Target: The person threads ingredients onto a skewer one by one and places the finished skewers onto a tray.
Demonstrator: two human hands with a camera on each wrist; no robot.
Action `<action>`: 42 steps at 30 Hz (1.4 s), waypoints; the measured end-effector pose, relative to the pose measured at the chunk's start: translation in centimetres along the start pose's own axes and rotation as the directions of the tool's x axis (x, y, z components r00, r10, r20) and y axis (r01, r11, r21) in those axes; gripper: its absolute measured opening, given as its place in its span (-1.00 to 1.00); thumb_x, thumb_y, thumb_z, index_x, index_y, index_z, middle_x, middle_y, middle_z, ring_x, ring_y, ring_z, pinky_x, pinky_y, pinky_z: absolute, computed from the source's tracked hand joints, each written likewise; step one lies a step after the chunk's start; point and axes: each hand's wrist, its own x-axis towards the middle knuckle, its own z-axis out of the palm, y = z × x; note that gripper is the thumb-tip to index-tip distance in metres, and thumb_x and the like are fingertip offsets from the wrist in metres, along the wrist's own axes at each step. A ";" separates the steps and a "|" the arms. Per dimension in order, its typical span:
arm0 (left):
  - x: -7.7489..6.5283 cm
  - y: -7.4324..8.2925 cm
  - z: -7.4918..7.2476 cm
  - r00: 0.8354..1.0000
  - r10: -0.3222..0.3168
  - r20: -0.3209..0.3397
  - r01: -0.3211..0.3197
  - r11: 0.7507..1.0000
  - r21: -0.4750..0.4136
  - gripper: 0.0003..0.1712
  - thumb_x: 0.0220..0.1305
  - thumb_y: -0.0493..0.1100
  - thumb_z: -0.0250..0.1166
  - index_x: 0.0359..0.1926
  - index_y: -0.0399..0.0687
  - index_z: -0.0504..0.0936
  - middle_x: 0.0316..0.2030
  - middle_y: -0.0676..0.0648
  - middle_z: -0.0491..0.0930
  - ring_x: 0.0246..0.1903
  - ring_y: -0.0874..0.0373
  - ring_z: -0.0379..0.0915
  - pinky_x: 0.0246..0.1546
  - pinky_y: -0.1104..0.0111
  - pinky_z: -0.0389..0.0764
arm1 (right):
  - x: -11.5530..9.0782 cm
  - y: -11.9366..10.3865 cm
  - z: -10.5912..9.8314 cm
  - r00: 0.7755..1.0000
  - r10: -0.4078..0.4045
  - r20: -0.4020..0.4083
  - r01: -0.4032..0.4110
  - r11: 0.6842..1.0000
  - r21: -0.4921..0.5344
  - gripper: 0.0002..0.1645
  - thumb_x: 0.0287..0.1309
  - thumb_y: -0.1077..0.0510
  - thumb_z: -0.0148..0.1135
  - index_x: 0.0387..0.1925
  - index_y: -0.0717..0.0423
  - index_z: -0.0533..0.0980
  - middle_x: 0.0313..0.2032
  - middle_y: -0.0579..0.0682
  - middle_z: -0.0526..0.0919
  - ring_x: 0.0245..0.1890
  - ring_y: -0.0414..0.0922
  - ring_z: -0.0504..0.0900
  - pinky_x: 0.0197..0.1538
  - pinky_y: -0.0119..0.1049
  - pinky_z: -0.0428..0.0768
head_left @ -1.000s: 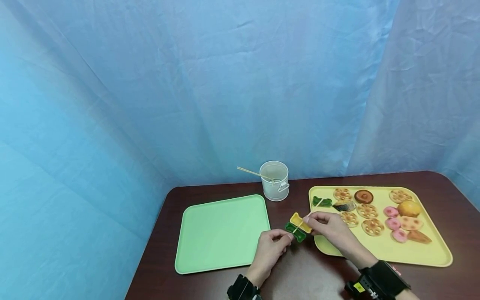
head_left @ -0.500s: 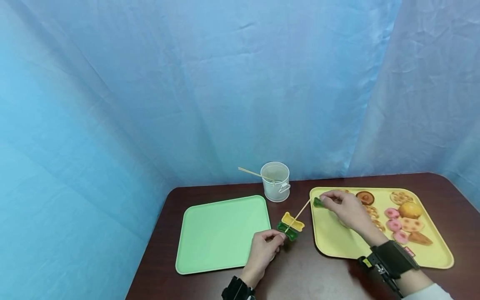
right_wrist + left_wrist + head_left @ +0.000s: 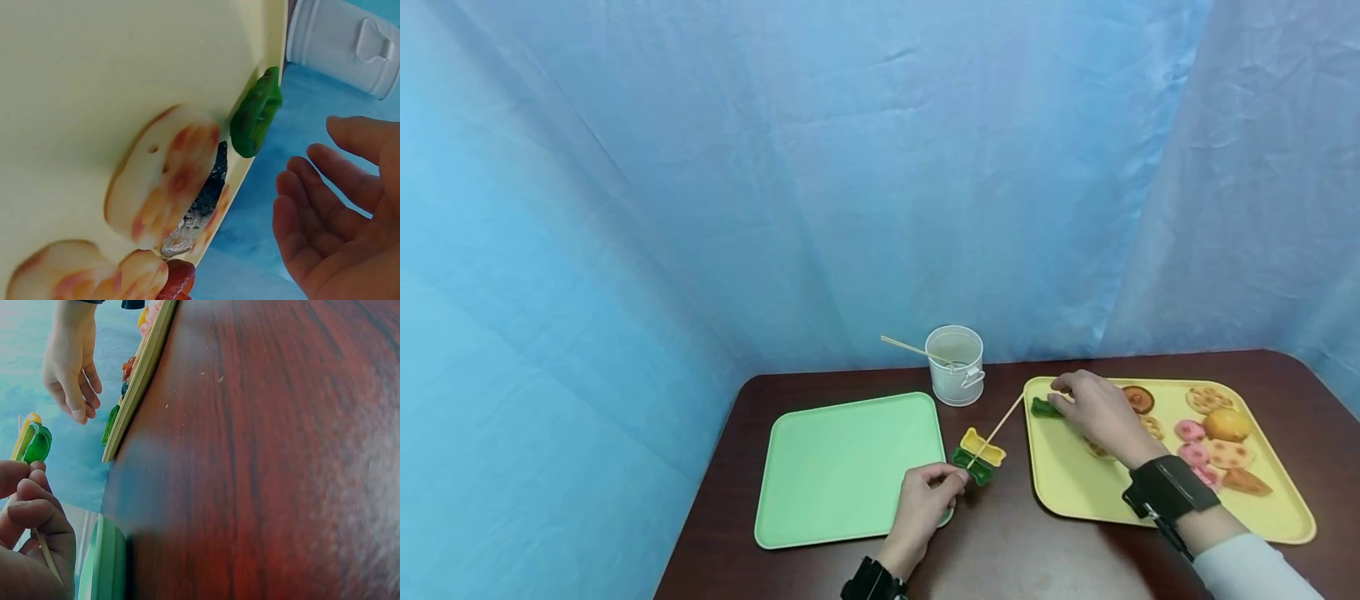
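Observation:
My left hand [image 3: 925,504] pinches the lower end of a wooden skewer [image 3: 1006,417] beside the green tray. Threaded on it are a green pepper piece [image 3: 972,468] and, above that, a yellow pepper piece [image 3: 983,448]. In the left wrist view the skewer's tail [image 3: 47,557] runs back under the curled fingers. My right hand [image 3: 1101,412] is over the yellow tray's left part, fingers loosely bent and holding nothing. Another green pepper piece [image 3: 255,115] lies at that tray's edge, apart from the right fingertips [image 3: 317,152] in the right wrist view.
The yellow tray [image 3: 1067,492] carries lotus root slices [image 3: 1208,398], a mushroom [image 3: 1138,399], pink rings [image 3: 1190,430] and other toy-like food pieces. A green tray [image 3: 850,467] lies left. Behind, a white bucket [image 3: 955,379] holds thin sticks [image 3: 906,344].
My right hand has left the skewer and moved right to the green pepper piece on the yellow tray. My left hand has shifted slightly left and down, still pinching the skewer.

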 end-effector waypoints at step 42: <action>0.1 -0.3 0.1 1.000 -0.013 -0.004 0.013 1.000 -0.007 -0.80 0.23 -0.18 0.42 -0.36 -0.30 0.76 -0.57 0.08 0.57 -0.57 0.29 0.37 -0.51 0.50 0.42 | -1.1 0.8 0.4 0.997 0.028 0.070 -0.033 0.997 0.071 -0.60 0.33 -0.01 0.38 -0.04 0.25 0.67 -0.19 0.13 0.75 -0.19 0.10 0.71 -0.14 0.08 0.63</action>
